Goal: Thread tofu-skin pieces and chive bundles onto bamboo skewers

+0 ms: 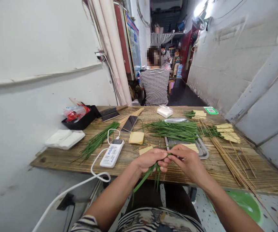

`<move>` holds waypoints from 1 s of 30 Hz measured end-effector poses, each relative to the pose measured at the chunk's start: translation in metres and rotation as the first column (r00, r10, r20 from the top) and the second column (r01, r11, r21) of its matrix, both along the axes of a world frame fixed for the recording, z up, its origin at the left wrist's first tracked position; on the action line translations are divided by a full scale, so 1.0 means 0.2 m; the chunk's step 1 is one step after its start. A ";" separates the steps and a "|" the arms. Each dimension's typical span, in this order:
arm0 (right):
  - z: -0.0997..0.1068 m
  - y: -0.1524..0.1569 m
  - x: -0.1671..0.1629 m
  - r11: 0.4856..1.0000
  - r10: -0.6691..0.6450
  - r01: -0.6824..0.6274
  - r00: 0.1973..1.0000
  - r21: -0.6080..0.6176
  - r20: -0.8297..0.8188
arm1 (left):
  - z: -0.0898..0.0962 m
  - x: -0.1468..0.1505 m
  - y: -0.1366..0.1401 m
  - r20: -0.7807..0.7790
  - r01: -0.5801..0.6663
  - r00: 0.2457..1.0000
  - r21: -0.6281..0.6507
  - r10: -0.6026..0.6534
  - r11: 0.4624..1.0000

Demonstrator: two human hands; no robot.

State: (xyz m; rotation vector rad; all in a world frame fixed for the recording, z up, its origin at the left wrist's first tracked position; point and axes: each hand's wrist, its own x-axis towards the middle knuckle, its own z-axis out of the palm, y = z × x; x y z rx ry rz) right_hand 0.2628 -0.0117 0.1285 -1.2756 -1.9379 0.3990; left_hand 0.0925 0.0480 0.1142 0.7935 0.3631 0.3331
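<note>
hanging below left hand [151,159], green stalks [145,178]

Scuffed white walls [240,64]; dark floor [183,90] beyond wooden table [59,158]; bright lamp [199,9] upper right.

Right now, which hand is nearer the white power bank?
Left. The left hand is right of the power bank, across a gap; the right hand is farther right.

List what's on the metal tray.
Green stalks lie across the tray, pale yellow pieces nearer the front. Stalks hide part of its bottom; the right hand covers part of its near edge.
</note>
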 end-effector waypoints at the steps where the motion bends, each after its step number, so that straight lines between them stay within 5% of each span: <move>1: 0.01 -0.01 0.00 1.000 0.005 -0.005 0.998 0.016 0.057 | 0.01 -0.01 0.00 0.015 0.022 1.000 0.002 -0.022 1.000; 7: 0.09 0.00 0.02 0.986 0.118 -0.153 0.913 0.060 0.390 | 0.04 -0.01 0.02 -0.076 0.122 0.990 0.097 -0.114 0.988; 12: 0.09 -0.03 0.04 0.957 0.166 -0.272 0.794 0.097 0.585 | 0.01 -0.01 0.03 -0.016 0.157 0.987 -0.010 -0.157 0.988; 17: 0.07 -0.07 0.05 0.962 0.184 -0.268 0.790 0.060 0.585 | -0.02 -0.02 0.02 0.017 0.229 0.973 -0.067 -0.228 0.971; 22: 0.09 -0.04 0.13 0.971 0.146 -0.227 0.808 0.073 0.571 | 0.00 -0.10 0.04 -0.068 0.254 0.966 0.033 -0.251 0.967; 27: 0.10 0.03 0.18 0.978 0.026 -0.123 0.871 0.166 0.491 | -0.04 -0.12 0.02 -0.126 -0.019 0.991 0.197 0.045 0.980; 30: 0.10 0.08 0.15 0.974 -0.061 -0.041 0.897 0.221 0.437 | -0.07 -0.06 0.00 -0.061 -0.288 0.944 0.323 0.324 0.901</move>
